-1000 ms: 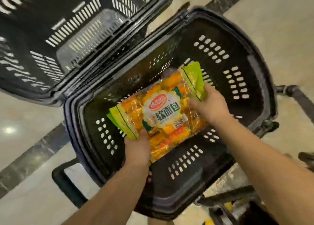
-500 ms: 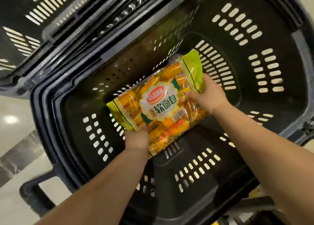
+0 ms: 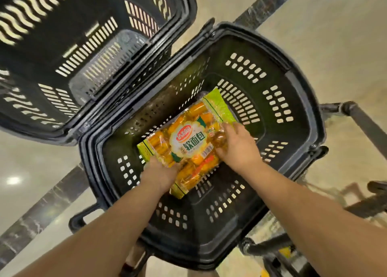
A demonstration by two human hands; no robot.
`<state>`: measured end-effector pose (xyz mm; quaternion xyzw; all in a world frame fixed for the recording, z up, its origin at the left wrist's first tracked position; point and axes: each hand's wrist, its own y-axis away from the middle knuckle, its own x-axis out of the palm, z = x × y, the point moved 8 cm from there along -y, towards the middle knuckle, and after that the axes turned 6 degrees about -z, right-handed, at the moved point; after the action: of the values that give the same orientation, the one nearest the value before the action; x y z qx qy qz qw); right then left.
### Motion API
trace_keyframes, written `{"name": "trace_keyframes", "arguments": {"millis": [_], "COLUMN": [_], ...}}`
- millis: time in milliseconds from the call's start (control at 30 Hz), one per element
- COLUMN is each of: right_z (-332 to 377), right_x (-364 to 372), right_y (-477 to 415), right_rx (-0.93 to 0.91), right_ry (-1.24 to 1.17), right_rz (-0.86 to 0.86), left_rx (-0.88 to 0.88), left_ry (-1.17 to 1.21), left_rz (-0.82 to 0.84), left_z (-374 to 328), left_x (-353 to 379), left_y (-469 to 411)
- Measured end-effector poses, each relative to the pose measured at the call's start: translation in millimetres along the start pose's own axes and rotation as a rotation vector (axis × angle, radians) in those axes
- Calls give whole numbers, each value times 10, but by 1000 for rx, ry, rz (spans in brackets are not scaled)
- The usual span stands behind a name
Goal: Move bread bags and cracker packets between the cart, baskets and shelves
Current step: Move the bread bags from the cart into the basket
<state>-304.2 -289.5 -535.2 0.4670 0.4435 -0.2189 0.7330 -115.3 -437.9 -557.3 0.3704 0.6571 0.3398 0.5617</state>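
Two black plastic baskets fill the view from above, set edge to edge over a glossy beige floor (image 3: 335, 36). Low inside the nearer basket (image 3: 310, 117), over its slotted bottom, is the bread bag (image 3: 188, 143). It is a clear packet with green ends, full of orange-wrapped rolls, and a white label on its top face carries a red logo and dark green Chinese characters. It lies aslant, one green end toward the basket's far wall and the other toward the near left corner. Whether it touches the bottom I cannot tell.

Both bare forearms reach down into this basket from the lower edge of the view. The left grip (image 3: 161, 172) is closed on the bag's near left edge, back of the hand up, its fingers hidden under the wrapper. The right grip (image 3: 238, 147) sits on the bag's right side, fingers curled over the top of the wrapper and clasping it.

The second basket (image 3: 83, 46), at the upper left, is blurred, and its rim meets the rim of the nearer one. A dark marbled stripe (image 3: 41, 205) crosses the floor diagonally beneath both baskets. At the right edge a dark metal bar (image 3: 360, 122) juts out just beside the nearer basket's rim.
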Motion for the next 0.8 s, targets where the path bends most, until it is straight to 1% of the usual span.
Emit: {"name": "trace_keyframes", "arguments": {"millis": [100, 167, 233, 333, 500, 600, 700, 800], "right_z": [93, 135, 193, 258, 209, 149, 54, -23], "right_x": [-403, -778, -1231, -1980, -3102, -3685, -4125, -4440], "right_y": [349, 595, 879, 1384, 2334, 2913, 3478, 4057], "right_rx": [-22, -20, -9, 25, 131, 166, 221, 290], "right_ry": [40, 51, 38, 31, -56, -123, -171, -214], "right_rz": [-19, -81, -153, -265, -375, -424, -470, -583], "left_rx": [341, 605, 791, 959, 1216, 1362, 1441, 1645], "left_ry": [-247, -442, -619, -768, -991, -1061, -1114, -1077], "left_rz": [0, -49, -92, -128, -310, -392, -411, -435], "left_z": [-417, -766, -1060, -1455, -1975, -2105, -2090, -1986], "left_x": [-331, -586, -837, -1197, -1635, -1698, -1650, -1525], "left_y": [397, 783, 1241, 2039, 3703, 4621, 5325, 5968]}}
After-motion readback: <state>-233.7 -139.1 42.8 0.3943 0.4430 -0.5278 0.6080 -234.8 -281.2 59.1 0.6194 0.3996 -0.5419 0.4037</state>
